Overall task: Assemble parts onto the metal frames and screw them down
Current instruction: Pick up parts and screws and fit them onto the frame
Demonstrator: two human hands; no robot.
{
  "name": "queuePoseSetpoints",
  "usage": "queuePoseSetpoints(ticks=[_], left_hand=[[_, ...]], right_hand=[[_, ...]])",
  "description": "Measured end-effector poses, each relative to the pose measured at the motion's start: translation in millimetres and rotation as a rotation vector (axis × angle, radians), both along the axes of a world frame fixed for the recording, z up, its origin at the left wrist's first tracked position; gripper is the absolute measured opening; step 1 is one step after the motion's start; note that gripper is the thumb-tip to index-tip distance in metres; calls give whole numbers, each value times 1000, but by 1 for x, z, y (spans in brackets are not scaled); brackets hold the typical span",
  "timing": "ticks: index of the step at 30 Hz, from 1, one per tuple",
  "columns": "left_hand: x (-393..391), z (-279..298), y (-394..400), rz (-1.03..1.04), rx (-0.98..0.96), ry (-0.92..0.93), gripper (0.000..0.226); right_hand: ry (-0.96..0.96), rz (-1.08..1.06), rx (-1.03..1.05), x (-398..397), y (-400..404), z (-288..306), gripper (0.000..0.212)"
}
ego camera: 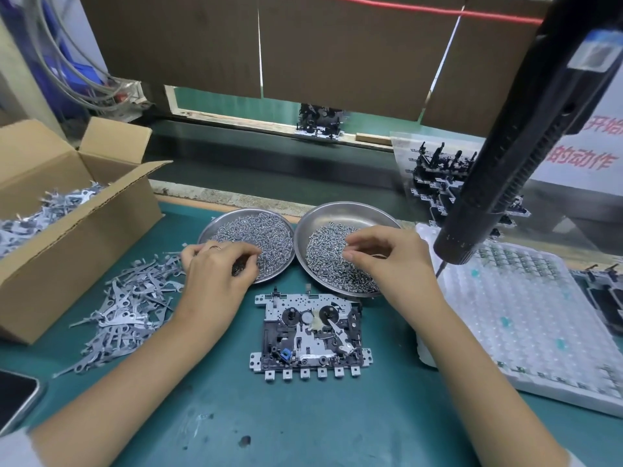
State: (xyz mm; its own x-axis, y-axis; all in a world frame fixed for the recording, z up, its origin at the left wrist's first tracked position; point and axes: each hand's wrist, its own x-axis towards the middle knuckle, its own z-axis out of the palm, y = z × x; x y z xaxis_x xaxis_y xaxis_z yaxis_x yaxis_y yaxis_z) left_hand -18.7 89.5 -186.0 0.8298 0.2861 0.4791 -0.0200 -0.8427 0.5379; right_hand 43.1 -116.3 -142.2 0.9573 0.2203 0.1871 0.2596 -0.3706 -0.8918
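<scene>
Red Chinese characters run across a white sign (583, 156) far right of the metal frame (310, 333) — I can make out 的动作, the rest is cut off. The frame itself lies flat on the green bench (303, 426), straight in front of me: a pierced steel plate carrying black plastic gears, a small blue block and a row of square tabs along its near edge.

Just beyond the frame sit two shallow steel dishes, rim to rim. My left hand (215, 267) is over the left dish (247, 244), fingers curled down into the heap of small shiny screws; whether they actually pinch one I cannot tell. My right hand (387, 257) is over the right dish (347, 246), thumb and fingertips drawn together above its screws — again too small to see if one is held.

Left of the frame lies a loose pile of thin grey stamped levers (128, 308), and past it an open cardboard box (67, 217) with more. Right of the frame is a clear dimpled plastic tray (526, 318), with a black electric screwdriver (512, 153) hanging above it. Brown cardboard panels close off the back.
</scene>
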Motion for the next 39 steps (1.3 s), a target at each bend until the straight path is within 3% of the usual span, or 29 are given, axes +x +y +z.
queuePoseSetpoints(ticks=[15, 20, 24, 27, 39], left_hand=[[4, -3, -2, -34, 66, 41, 9], [-1, 3, -4, -35, 34, -111, 14], [-9, 8, -14, -158, -19, -268, 24], [-14, 8, -25, -271, 56, -378, 29], [-19, 6, -30, -265, 126, -478, 34]], right_hand=[[26, 5, 10, -1, 0, 0, 27], [37, 12, 46, 0, 1, 0, 27], [136, 110, 261, -4, 6, 4, 20], [224, 225, 379, -12, 13, 5, 18], [212, 278, 304, -23, 24, 6, 13]])
